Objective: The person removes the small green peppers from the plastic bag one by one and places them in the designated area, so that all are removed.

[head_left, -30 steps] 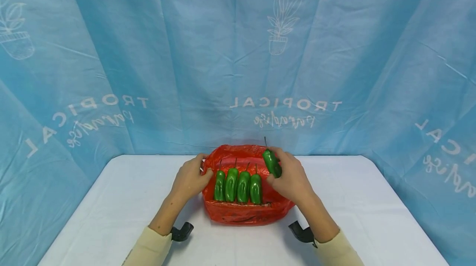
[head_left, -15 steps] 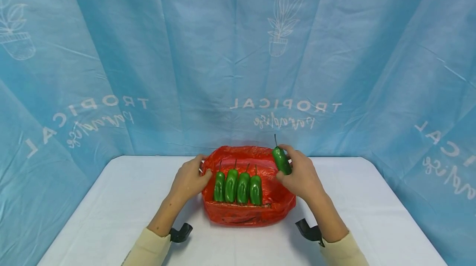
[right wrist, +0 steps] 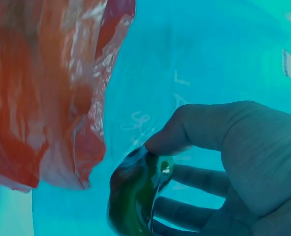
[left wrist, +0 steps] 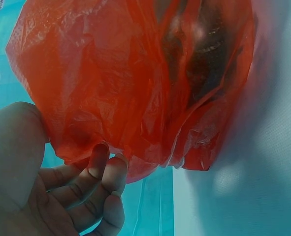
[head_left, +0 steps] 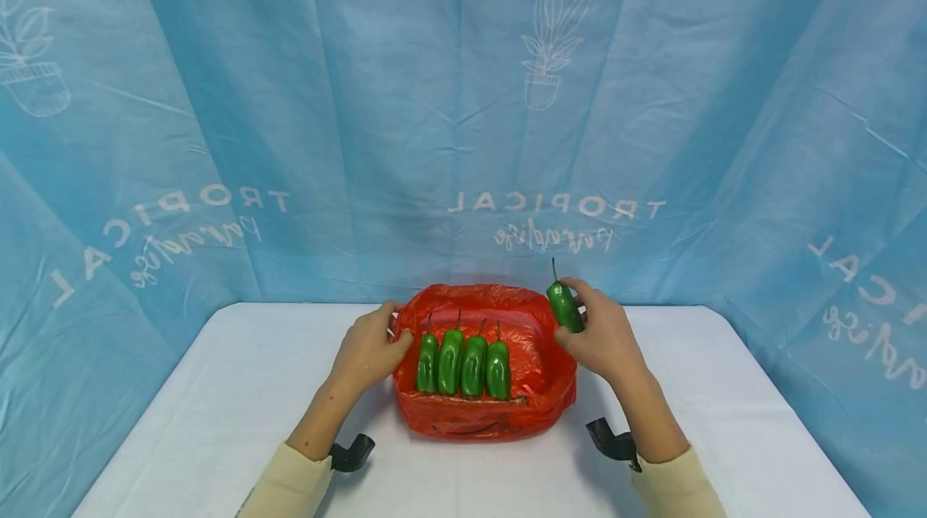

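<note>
An open red plastic bag (head_left: 478, 419) stands at the middle of the table, with several green peppers lined up side by side in it, stems up; one is the pepper (head_left: 498, 369) at the row's right end. My left hand (head_left: 368, 347) grips the bag's left rim; in the left wrist view the fingers of that hand (left wrist: 71, 191) curl at the bag's edge. At the bag's upper right, my right hand (head_left: 601, 335) holds another green pepper (head_left: 565, 306) between thumb and fingers, stem up. The right wrist view shows this pepper (right wrist: 133, 196) beside the bag (right wrist: 47, 98), apart from it.
A white cloth covers the table (head_left: 275, 373). Blue curtains (head_left: 391, 140) with white plant drawings and lettering hang behind and at both sides. A black curved piece (head_left: 352, 454) is at the left wrist and another (head_left: 611, 441) at the right wrist.
My right hand has moved to the right with its pepper, from over the bag's inside to its upper right edge. The left hand and the peppers in the row have stayed in place.
</note>
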A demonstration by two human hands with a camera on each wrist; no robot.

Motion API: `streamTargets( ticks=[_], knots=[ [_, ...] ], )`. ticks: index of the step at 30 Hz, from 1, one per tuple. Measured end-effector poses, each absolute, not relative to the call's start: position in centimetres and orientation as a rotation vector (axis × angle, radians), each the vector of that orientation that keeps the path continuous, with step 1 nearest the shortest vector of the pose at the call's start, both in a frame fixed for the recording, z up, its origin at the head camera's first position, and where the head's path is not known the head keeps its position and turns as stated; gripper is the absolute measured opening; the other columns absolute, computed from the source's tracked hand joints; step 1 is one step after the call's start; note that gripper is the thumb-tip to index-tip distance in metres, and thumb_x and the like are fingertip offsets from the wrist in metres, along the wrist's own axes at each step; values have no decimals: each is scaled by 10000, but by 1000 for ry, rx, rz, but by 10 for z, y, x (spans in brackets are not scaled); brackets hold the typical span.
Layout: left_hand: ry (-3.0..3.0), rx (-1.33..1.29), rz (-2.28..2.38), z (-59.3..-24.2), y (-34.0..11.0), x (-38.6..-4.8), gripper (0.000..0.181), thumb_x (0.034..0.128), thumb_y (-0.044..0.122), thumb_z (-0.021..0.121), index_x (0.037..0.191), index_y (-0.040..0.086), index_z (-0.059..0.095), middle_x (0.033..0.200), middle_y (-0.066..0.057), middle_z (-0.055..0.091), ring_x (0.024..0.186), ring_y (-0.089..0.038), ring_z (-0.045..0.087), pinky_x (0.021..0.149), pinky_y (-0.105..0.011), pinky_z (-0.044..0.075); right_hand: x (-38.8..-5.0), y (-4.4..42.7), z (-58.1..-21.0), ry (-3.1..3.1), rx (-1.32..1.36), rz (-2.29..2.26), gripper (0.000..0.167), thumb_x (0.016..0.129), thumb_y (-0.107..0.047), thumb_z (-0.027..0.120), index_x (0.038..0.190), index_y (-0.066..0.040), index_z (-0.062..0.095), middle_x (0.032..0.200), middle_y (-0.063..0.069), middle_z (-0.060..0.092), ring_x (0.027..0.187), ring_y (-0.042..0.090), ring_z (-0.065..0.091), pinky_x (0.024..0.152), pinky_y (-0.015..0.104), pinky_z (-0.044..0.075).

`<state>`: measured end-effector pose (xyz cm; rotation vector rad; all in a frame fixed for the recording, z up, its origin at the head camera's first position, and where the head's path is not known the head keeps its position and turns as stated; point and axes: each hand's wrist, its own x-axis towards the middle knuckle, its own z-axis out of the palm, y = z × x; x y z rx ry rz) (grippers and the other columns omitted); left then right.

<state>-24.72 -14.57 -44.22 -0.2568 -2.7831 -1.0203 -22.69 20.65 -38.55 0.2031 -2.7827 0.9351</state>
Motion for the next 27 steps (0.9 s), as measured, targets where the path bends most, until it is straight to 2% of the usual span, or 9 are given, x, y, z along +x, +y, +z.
streamTargets(
  ticks=[14,27],
  knots=[
    [-2790,-247,-1013,-441,-146,-248,436,953,195,687,1347,16,634,821,-31,641,604,-167,545,531,-323,478,-235,227,-390,-2784,152,924,734,841,-120,784,1527,-87,526,1249,251,678,930,347,685,671,437,617],
    [-2782,-255,-1008,-442,-148,-248,428,947,191,676,1336,16,641,809,-25,636,592,-159,538,523,-314,470,-246,235,-405,-2835,91,908,724,856,-100,793,1523,-47,516,1230,271,679,1007,395,675,750,498,629]
  ],
)
